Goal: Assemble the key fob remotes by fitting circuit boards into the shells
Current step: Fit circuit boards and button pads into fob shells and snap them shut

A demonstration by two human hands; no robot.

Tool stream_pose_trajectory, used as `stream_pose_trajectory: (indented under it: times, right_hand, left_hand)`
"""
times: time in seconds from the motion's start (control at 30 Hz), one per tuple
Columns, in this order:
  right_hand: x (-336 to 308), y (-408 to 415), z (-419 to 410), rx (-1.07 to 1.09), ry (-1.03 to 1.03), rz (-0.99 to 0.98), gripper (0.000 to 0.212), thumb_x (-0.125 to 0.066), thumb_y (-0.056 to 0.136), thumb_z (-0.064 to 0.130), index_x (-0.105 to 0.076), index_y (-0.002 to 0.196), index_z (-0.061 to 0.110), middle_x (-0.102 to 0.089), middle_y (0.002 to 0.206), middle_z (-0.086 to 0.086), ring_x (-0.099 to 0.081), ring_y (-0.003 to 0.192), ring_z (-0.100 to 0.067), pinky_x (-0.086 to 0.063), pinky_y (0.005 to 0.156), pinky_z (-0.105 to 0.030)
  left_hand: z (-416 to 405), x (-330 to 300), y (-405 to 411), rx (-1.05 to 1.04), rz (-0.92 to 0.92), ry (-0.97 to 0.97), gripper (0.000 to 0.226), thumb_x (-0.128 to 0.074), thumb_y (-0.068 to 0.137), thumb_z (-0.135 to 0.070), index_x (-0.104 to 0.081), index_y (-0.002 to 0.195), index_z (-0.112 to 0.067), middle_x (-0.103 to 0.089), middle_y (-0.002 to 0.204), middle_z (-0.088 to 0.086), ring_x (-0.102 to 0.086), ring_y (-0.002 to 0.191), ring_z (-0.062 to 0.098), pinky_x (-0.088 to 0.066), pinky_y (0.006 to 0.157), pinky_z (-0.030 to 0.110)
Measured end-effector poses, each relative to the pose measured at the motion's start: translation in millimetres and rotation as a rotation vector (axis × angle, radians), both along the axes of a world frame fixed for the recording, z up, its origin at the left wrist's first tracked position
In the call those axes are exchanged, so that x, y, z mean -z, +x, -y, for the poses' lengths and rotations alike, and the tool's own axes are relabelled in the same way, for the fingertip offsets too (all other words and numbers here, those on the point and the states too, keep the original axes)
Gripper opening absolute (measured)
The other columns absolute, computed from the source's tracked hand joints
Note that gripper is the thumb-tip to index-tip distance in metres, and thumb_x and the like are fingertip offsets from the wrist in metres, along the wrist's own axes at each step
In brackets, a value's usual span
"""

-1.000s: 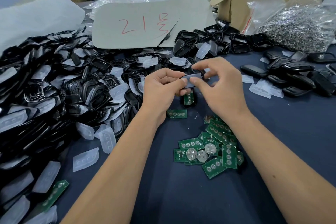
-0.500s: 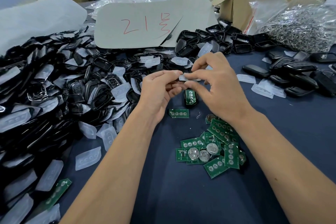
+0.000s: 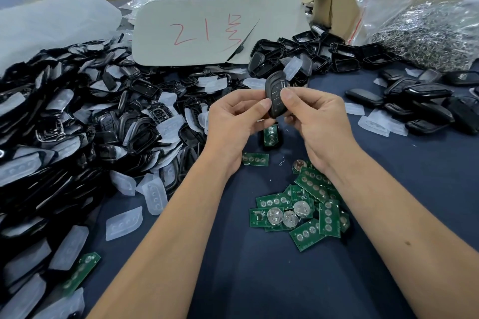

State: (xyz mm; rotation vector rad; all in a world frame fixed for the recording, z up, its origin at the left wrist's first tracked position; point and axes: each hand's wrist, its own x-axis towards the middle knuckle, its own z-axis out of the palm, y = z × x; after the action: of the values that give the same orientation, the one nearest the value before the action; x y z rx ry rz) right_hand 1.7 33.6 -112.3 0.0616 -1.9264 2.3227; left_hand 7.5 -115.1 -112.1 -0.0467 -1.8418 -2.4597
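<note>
Both the left hand point(image 3: 234, 122) and right hand point(image 3: 315, 122) pinch the upright shell point(image 3: 275, 97) between them.

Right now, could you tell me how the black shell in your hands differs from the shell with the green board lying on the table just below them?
The held shell is lifted and upright, pinched by the left hand and right hand; the table shell lies flat, untouched. The held one shows its dark button face; the table one lies open, its green circuit board showing. Both are black.
</note>
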Motion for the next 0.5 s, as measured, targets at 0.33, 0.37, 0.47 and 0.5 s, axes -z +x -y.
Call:
stream_pose_trajectory:
  times: [0.33,0.37,0.47,0.5]
  right_hand:
    - [-1.1,1.0,-2.2,-0.073,-0.208,0.065,0.021,-0.067,0.094,-0.005,-0.075,0.108,0.008,-0.079,0.099,-0.013,-0.073,0.089,-0.024,-0.062,0.085,-0.037]
    - [-1.5,1.1,-2.7,-0.082,-0.254,0.080,0.025,-0.066,0.093,-0.007,-0.074,0.111,0.008,-0.079,0.100,-0.011,-0.074,0.090,-0.023,-0.062,0.083,-0.035]
    - [-2.7,-0.3,-4.4,-0.077,-0.345,0.126,0.027,-0.067,0.091,-0.008,-0.071,0.112,0.009,-0.080,0.095,-0.008,-0.075,0.084,-0.018,-0.063,0.077,-0.030]
    - [-3.2,-1.0,-5.1,-0.082,-0.364,0.137,0.026,-0.067,0.091,-0.007,-0.071,0.112,0.008,-0.080,0.094,-0.008,-0.075,0.083,-0.017,-0.062,0.074,-0.028]
  left_hand:
    - [0.5,2.5,-2.8,-0.007,0.048,-0.038,0.006,-0.072,0.093,0.000,-0.073,0.098,-0.004,-0.073,0.090,0.018,-0.074,0.080,0.021,-0.062,0.073,0.034]
    - [0.5,2.4,-3.1,-0.003,0.057,-0.050,0.006,-0.072,0.093,0.000,-0.073,0.097,-0.005,-0.073,0.090,0.018,-0.074,0.079,0.020,-0.062,0.073,0.033]
    - [1.4,1.3,-3.3,0.011,0.073,-0.055,0.004,-0.072,0.094,-0.002,-0.074,0.096,-0.005,-0.074,0.088,0.014,-0.072,0.079,0.018,-0.062,0.072,0.032]
    - [1.5,0.8,-3.4,0.022,0.073,-0.061,0.003,-0.072,0.094,-0.004,-0.074,0.095,-0.006,-0.074,0.088,0.014,-0.072,0.079,0.019,-0.062,0.072,0.031]
